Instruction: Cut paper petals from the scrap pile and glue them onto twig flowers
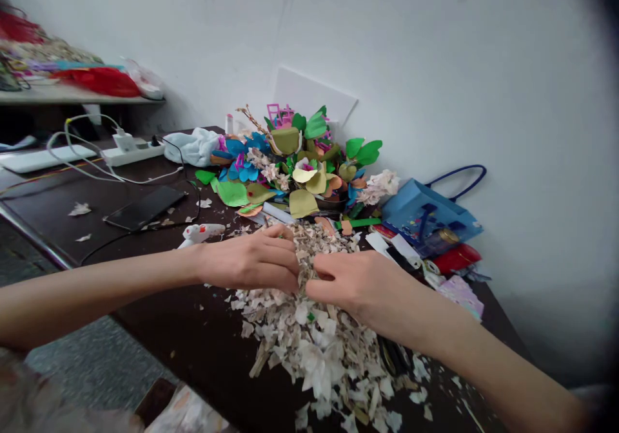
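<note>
A heap of pale, dry flakes and petals (314, 349) spreads over the dark table (203, 349). My left hand (258, 258) is over the upper part of the heap, its fingers bent together around something I cannot make out. Close to its right, my right hand (351, 281) has curled fingers, with the fingertips down at the flakes; what they pinch is too small or hidden to tell. A small gap separates the hands. Behind them stands a colourful pile of artificial leaves and flowers (304, 175). A white glue gun (200, 232) lies beyond my left wrist.
A black phone (145, 207), cables and a white power strip (134, 153) lie at the left. A blue bag (428, 214) and a red roll (457, 259) are at the right, by the wall. A white towel (192, 146) is at the back.
</note>
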`<state>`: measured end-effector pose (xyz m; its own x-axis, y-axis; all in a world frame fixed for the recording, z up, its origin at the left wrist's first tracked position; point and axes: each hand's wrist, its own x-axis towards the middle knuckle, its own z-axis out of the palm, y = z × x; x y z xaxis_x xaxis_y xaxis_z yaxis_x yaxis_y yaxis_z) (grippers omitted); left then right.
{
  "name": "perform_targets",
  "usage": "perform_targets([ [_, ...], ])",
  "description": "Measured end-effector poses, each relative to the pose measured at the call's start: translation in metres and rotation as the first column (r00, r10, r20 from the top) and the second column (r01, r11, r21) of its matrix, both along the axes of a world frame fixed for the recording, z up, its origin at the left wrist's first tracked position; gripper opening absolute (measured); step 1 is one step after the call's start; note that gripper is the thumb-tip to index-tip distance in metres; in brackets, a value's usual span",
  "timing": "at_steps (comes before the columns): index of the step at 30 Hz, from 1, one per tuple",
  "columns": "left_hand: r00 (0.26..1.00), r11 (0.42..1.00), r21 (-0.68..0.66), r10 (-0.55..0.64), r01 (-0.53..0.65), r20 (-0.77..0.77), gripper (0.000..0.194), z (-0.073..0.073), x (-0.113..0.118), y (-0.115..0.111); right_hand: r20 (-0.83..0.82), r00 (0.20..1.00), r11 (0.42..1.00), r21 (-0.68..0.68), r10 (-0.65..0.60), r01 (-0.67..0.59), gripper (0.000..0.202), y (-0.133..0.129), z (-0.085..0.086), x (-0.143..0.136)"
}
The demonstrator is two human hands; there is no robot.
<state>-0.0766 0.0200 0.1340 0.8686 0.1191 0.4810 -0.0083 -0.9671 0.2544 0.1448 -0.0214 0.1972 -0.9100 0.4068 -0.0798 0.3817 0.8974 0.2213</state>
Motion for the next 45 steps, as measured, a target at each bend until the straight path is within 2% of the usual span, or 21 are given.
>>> perform_targets([
  [8, 0.996, 0.998, -0.050, 0.030, -0.034, -0.081, 0.042, -0.0022, 0.0009, 0.0007, 0.022, 0.999, 0.999, 0.022, 0.048, -0.048, 0.021, 0.0002, -0.0039, -0.0019],
  [14, 0.999, 1.000, 0.023, -0.006, 0.007, -0.038, 0.038, -0.0012, 0.0014, 0.0012, 0.017, 0.998, 0.997, 0.039, 0.059, -0.060, 0.019, -0.0020, -0.0052, -0.0048],
  [20, 0.998, 0.998, -0.052, 0.018, -0.021, -0.061, 0.039, -0.0027, 0.0016, 0.0002, 0.011, 0.997, 0.997, 0.004, 0.080, -0.080, 0.016, -0.0042, -0.0070, -0.0047],
  [24, 0.999, 1.000, -0.029, 0.009, -0.010, -0.049, 0.036, -0.0019, 0.0021, 0.0000, -0.004, 0.998, 0.998, 0.001, 0.068, -0.068, 0.017, -0.0048, -0.0064, -0.0040],
  [29, 0.999, 1.000, 0.020, -0.023, 0.022, 0.024, 0.027, -0.0012, 0.0033, 0.0008, -0.024, 0.999, 0.998, -0.045, 0.048, -0.049, 0.021, -0.0051, -0.0064, -0.0029],
  [36, 0.999, 0.998, 0.046, -0.036, 0.034, 0.033, 0.025, -0.0020, 0.0045, 0.0019, -0.040, 0.998, 0.990, -0.130, 0.051, -0.056, 0.026, -0.0037, -0.0053, -0.0013],
  [42, 0.998, 0.998, 0.044, -0.040, 0.038, 0.050, 0.022, -0.0013, 0.0049, 0.0022, -0.030, 0.999, 0.987, -0.155, 0.036, -0.041, 0.024, -0.0033, -0.0088, -0.0007],
  [45, 0.998, 0.999, 0.039, -0.040, 0.038, 0.052, 0.023, -0.0022, 0.0047, 0.0024, -0.055, 0.998, 0.977, -0.211, 0.016, -0.027, 0.020, -0.0029, -0.0091, 0.0006],
])
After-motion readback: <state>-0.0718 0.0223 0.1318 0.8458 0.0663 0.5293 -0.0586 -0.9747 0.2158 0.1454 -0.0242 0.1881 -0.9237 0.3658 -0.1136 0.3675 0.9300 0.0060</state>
